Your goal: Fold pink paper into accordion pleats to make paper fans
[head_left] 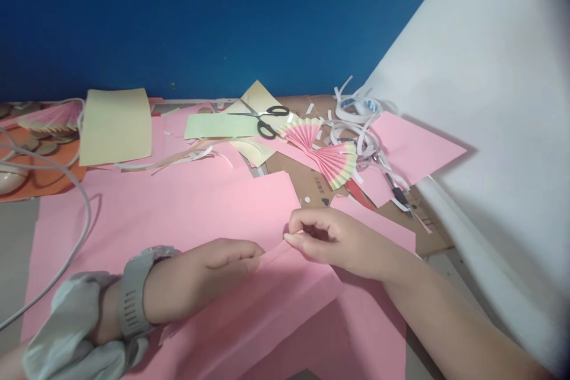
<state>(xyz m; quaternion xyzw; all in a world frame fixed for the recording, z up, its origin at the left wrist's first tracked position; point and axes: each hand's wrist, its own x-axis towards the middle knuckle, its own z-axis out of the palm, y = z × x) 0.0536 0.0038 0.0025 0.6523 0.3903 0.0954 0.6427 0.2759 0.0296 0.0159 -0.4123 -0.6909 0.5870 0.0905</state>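
Observation:
A large sheet of pink paper [267, 309] rises in front of me, its upper edge folded along a narrow strip. Thumb and index finger of my right hand [333, 240] pinch that edge. Further left, my left hand [205, 276] is closed on the same edge, thumb and fingers pressed together; its fingertips are partly hidden. A grey watch band and a pale scrunchie circle my left wrist. More pink sheets [169, 208] lie flat beneath and behind my hands. Beyond my right hand rests a pleated pink-and-green paper fan [336, 163].
Scissors [267, 119] with black handles lie on a light green strip [218, 126]. Yellow paper [116, 126] stands at back left. White paper curls [356, 124] and a pen [398, 193] sit right. A white cable [84, 231] crosses the left side. A blue wall rises behind.

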